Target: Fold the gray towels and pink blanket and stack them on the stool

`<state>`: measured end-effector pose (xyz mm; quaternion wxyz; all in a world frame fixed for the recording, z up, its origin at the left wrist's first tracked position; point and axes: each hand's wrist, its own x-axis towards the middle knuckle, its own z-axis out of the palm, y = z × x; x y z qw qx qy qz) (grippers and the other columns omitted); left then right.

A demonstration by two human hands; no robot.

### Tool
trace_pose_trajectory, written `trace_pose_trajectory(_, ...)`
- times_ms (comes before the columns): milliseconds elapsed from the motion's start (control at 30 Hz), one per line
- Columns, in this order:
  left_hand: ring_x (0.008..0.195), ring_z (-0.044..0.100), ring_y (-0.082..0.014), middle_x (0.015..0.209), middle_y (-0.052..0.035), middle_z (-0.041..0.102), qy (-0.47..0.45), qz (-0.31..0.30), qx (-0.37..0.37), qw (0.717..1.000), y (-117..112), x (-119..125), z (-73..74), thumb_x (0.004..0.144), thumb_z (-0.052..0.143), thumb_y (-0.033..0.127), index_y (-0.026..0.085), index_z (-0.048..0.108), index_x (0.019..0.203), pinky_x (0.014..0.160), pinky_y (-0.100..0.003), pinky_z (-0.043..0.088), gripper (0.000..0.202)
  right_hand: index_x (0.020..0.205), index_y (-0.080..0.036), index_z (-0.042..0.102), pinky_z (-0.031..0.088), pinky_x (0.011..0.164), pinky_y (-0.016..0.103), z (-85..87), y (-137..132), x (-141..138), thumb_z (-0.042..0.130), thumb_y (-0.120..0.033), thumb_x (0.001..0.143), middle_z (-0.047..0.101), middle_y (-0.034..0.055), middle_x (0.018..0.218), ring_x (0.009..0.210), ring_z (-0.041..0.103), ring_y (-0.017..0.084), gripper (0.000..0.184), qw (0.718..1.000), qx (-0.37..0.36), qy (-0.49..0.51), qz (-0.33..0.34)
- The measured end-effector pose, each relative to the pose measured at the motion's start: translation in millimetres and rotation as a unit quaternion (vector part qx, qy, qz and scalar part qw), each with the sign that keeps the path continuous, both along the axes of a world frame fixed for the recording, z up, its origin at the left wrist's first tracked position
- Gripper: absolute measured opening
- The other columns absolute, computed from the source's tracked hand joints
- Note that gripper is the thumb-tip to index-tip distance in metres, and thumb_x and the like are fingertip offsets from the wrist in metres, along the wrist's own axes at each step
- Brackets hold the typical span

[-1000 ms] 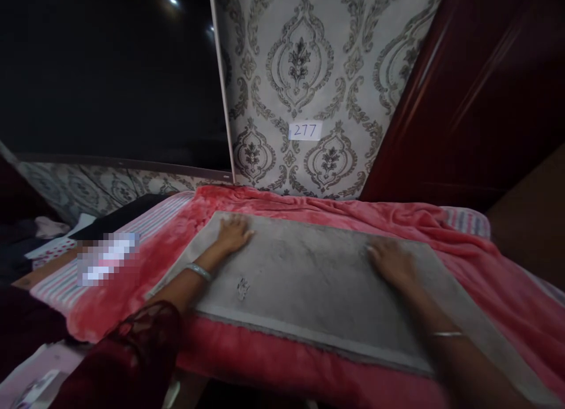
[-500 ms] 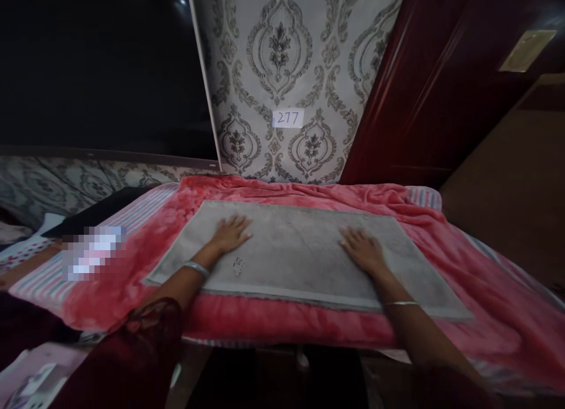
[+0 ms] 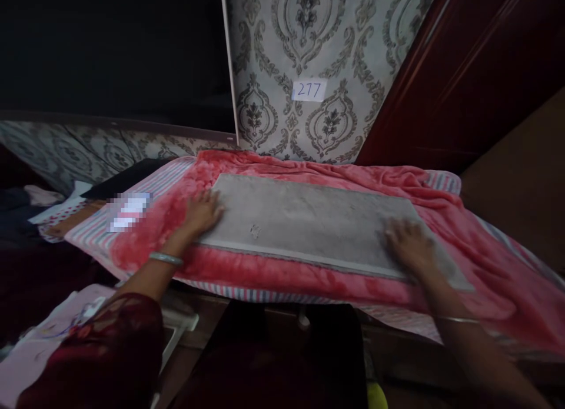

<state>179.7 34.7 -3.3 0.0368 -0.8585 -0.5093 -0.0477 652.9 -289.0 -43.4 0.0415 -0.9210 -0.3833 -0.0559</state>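
A flat grey towel point(image 3: 300, 226) with a small dark emblem and a pale band along its near edge lies across a pink plush blanket point(image 3: 265, 273). My left hand point(image 3: 203, 212) rests at the towel's left edge, palm down with fingers outstretched. Slightly blurred by motion, my right hand point(image 3: 410, 244) lies on the towel's right part, fingers apart and palm down. Neither hand grips anything.
Striped cloth point(image 3: 95, 229) shows beneath the blanket, with a pixelated patch over it. A large black screen point(image 3: 115, 56) stands at the back left. A paper marked 277 point(image 3: 309, 90) is on the patterned wall. A dark red door point(image 3: 477, 73) is at right.
My hands have moved apart, the left toward the towel's left edge and the right farther right. The camera view has shifted, and the towel stays spread on the blanket.
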Motion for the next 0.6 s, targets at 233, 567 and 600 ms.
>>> trace_pose_trajectory(233,0.154,0.014,-0.0366,0.168,-0.0067,0.020,0.022,-0.099,-0.060,0.993,-79,40,-27.3,0.101,0.031,0.050,0.028,0.030,0.159,0.120,-0.063,0.016,0.062,0.159,-0.035,0.029,0.027,0.117,0.060,-11.7,61,-147,0.022,-0.053,0.102,0.024,0.0010,0.168,0.153,0.021,0.032,0.060,0.983,-0.058,0.014,0.173)
trace_pose_trajectory(567,0.153,0.021,-0.0338,0.166,-0.0114,0.027,-0.003,0.036,-0.015,0.999,-72,-53,-33.0,0.101,0.024,0.044,0.018,0.033,0.158,0.119,-0.060,0.022,0.063,0.156,-0.024,0.039,0.029,0.115,0.058,-41.2,-52,-72,0.016,-0.050,0.100,0.036,0.0096,0.162,0.148,0.033,0.032,0.065,1.000,0.003,-0.016,-0.011)
trace_pose_trajectory(600,0.153,0.023,-0.0331,0.165,-0.0126,0.028,-0.012,0.048,-0.013,0.999,-72,-60,-34.5,0.100,0.024,0.043,0.016,0.033,0.157,0.119,-0.060,0.022,0.064,0.156,-0.022,0.039,0.031,0.115,0.059,-44.5,-67,-65,0.016,-0.049,0.100,0.036,0.0106,0.162,0.148,0.033,0.032,0.066,0.999,0.010,-0.019,-0.029)
